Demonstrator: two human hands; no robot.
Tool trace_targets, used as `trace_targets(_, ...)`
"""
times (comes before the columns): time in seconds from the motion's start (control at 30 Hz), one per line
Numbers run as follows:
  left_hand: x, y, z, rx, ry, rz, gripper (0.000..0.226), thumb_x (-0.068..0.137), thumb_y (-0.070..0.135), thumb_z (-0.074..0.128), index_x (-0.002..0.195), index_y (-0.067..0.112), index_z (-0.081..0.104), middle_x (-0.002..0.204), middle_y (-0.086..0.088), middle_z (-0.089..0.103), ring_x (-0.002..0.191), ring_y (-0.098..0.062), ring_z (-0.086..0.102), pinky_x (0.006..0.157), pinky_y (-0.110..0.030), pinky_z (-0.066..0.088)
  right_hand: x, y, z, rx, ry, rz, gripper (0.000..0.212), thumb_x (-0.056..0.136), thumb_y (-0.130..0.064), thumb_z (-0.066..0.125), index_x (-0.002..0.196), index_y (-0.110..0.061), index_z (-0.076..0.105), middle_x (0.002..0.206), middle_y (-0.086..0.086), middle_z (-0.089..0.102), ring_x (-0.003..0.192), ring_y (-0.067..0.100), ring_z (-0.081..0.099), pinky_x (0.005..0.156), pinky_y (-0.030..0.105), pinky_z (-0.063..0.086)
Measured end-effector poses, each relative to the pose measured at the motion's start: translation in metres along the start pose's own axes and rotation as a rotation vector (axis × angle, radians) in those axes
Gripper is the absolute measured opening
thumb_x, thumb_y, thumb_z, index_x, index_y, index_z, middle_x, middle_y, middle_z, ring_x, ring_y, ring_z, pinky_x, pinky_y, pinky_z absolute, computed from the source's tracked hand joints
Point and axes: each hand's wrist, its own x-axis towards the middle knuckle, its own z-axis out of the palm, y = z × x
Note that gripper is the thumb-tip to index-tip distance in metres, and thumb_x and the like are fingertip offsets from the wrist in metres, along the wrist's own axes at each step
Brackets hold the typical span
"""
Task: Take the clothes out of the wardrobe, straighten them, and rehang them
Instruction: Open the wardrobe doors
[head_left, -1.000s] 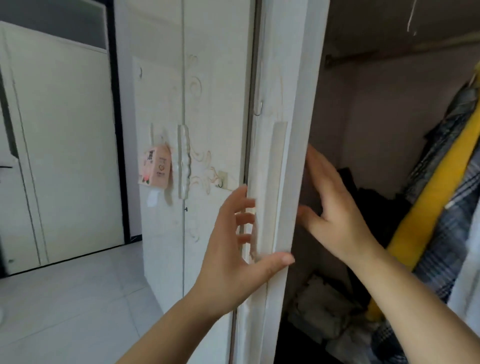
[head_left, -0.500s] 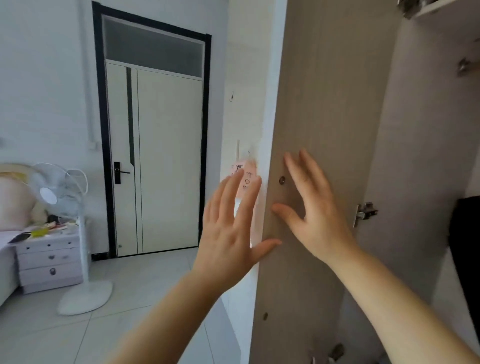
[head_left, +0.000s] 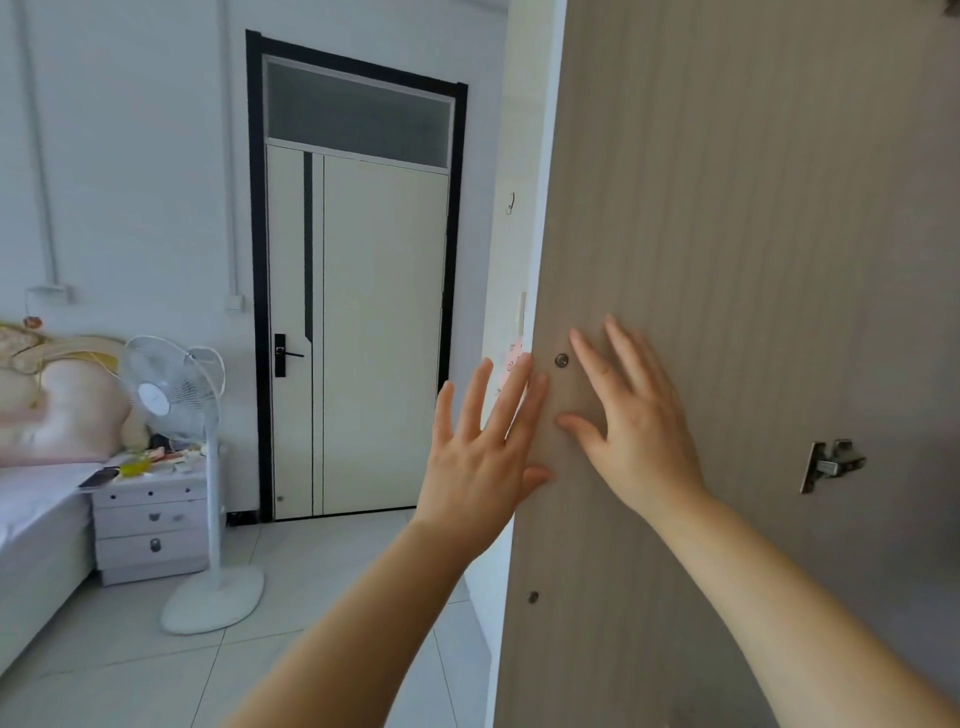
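The wardrobe door (head_left: 737, 249) stands swung open, its wood-grain inner face filling the right half of the view. My right hand (head_left: 631, 421) lies flat against that inner face with fingers spread, just right of a small screw head (head_left: 561, 360). My left hand (head_left: 480, 452) is open at the door's free edge, fingers spread and pointing up, thumb touching the edge. A metal hinge (head_left: 831, 464) sits on the door further right. No clothes are in view; the wardrobe's inside is out of frame.
A white room door with a black frame (head_left: 358, 332) is straight ahead. A white standing fan (head_left: 179, 395) stands on the tiled floor beside a white bedside drawer unit (head_left: 150, 525) and a bed (head_left: 36, 514) at left.
The wardrobe door has swung wide open under both hands. My view turned left, away from the hanging clothes, onto the room and the door's inner face.
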Motion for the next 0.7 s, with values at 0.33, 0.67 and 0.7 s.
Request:
trace_targets(0.33, 0.007, -0.01, 0.017, -0.055, -0.011, -0.015, 0.097, 0.056, 0.05, 0.08, 0.137, 0.011, 0.043, 0.143, -0.007, 0.042, 0.123, -0.035, 0.048, 0.094, -0.058, 0.041, 0.01, 0.0, 0.016, -0.061, -0.056, 0.047, 0.074, 0.082, -0.035, 0.066, 0.145, -0.031, 0.026, 0.155, 0.003, 0.018, 0.142, 0.029, 0.016, 0.109, 0.049, 0.027)
trace_targets(0.67, 0.005, 0.003, -0.02, -0.094, -0.017, -0.006, 0.094, 0.051, 0.045, 0.086, 0.13, 0.006, 0.052, 0.137, -0.012, 0.049, 0.12, -0.037, 0.051, 0.091, -0.06, 0.043, -0.005, -0.002, -0.021, -0.058, -0.167, 0.07, 0.076, 0.083, -0.032, 0.066, 0.146, -0.031, 0.023, 0.156, 0.0, 0.013, 0.143, 0.019, 0.014, 0.113, 0.04, 0.022)
trace_targets(0.7, 0.006, 0.007, -0.026, -0.123, -0.002, -0.004, 0.093, 0.052, 0.043, 0.086, 0.13, 0.005, 0.052, 0.137, -0.013, 0.049, 0.121, -0.038, 0.049, 0.093, -0.061, 0.042, -0.01, 0.0, -0.029, -0.082, -0.175, 0.082, 0.076, 0.084, -0.032, 0.066, 0.146, -0.031, 0.022, 0.156, 0.0, 0.013, 0.142, 0.019, 0.015, 0.113, 0.04, 0.022)
